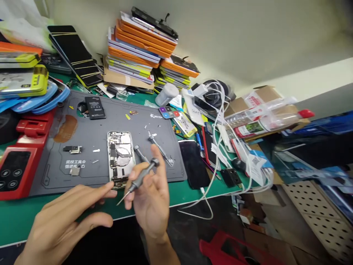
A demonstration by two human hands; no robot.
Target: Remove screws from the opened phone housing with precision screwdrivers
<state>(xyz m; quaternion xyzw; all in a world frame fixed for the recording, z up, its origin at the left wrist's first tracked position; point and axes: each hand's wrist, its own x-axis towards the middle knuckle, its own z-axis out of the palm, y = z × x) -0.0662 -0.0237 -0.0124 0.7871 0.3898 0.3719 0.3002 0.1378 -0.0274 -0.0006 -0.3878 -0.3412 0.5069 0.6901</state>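
An opened phone [121,158] lies on the grey work mat [93,138], its inner parts exposed. My right hand [154,195] holds a grey precision screwdriver [142,176] between the fingers, the thin tip slanting down to the left, just below the phone. Stretched out flat, my left hand [71,213] has its fingertips at the phone's bottom edge; whether they touch it I cannot tell. Two more screwdrivers lie to the right of the phone, a short one [141,152] partly behind my right hand and a longer one [161,149].
A battery [95,108] and small metal parts [73,149] lie on the mat. A red device [19,167] stands at the left. Stacked boxed items [140,48] line the wall. At the right are a dark phone [193,163] on a charging cable [205,202] and tangled white cords.
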